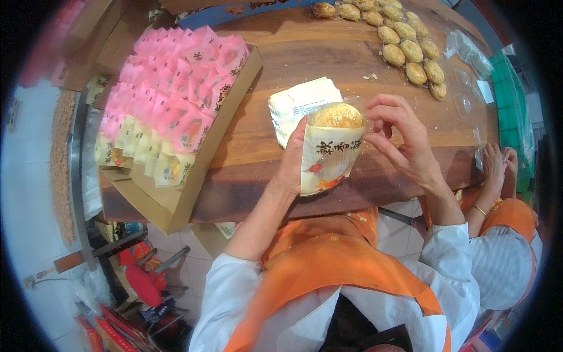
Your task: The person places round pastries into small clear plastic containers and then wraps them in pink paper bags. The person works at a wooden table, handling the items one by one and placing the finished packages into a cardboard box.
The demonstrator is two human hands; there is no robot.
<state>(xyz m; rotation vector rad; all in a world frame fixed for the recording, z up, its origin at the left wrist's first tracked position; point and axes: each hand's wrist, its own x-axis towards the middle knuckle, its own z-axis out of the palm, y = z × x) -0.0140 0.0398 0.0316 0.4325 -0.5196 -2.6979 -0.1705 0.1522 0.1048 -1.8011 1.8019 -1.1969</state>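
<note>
My left hand point(291, 165) is closed around a cream paper sleeve point(327, 163) that bears dark writing and a red mark. A round sesame-topped pastry point(338, 116) in clear film sticks out of the sleeve's top. To its right, my right hand point(402, 136) is raised, with thumb and fingers bent and apart, close to the edge of the clear film; nothing shows between them. Behind the held pastry a stack of flat cream paper sleeves point(303, 97) lies on the wooden table point(246, 158).
At left, a cardboard box point(220, 136) holds rows of pink packets point(176, 83) and cream packets point(147, 145). Several film-wrapped pastries point(411, 50) lie at the back right. A co-worker's hands point(495, 163) are at the right edge, near a green crate point(510, 110) and clear plastic bags point(470, 53).
</note>
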